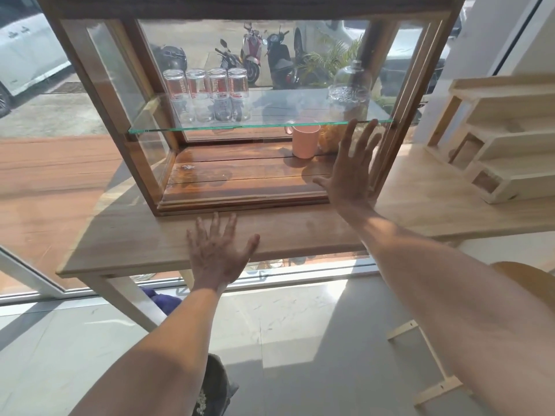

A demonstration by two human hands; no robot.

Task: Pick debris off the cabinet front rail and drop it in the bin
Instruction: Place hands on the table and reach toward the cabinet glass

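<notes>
I hold both hands spread and empty, left hand (216, 253) near the wooden glass-sided cabinet's front rail (240, 202), right hand (351, 175) at its right end; next I'd pinch debris.

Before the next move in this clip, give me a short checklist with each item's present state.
1. Left hand free to pick: ok, open, fingers spread, flat near the table edge.
2. Right hand free: ok, open, raised at the cabinet's right front corner, holding nothing.
3. Debris located on the front rail: cannot tell, no speck is clear on it; a small pale bit lies further in, on the cabinet floor.
4. Bin in sight: not ok, none visible.
5. Breakables clear of the rail: ok, pink cup and glasses sit well back.
</notes>
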